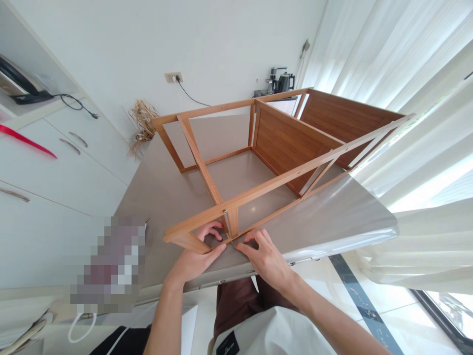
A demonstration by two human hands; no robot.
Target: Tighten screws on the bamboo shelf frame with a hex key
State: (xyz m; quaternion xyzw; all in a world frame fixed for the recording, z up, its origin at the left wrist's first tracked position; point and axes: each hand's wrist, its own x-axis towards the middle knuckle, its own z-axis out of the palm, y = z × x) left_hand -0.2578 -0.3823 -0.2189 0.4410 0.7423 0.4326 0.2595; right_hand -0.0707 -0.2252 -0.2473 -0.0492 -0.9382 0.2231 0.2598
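Grey tabletop (162, 197), one wooden frame (269, 185) before us, our left hand (201, 254) half-curled around its rail, our right (260, 251) loosely pinching perhaps a small pin, one label (228, 343), unreadable.

Bright daylight came through the curtains (373, 64) at right. Glare streaked the tabletop (332, 212), near right. Wide-angle bowing showed at edges. 1 patch, near left, was pixelated.
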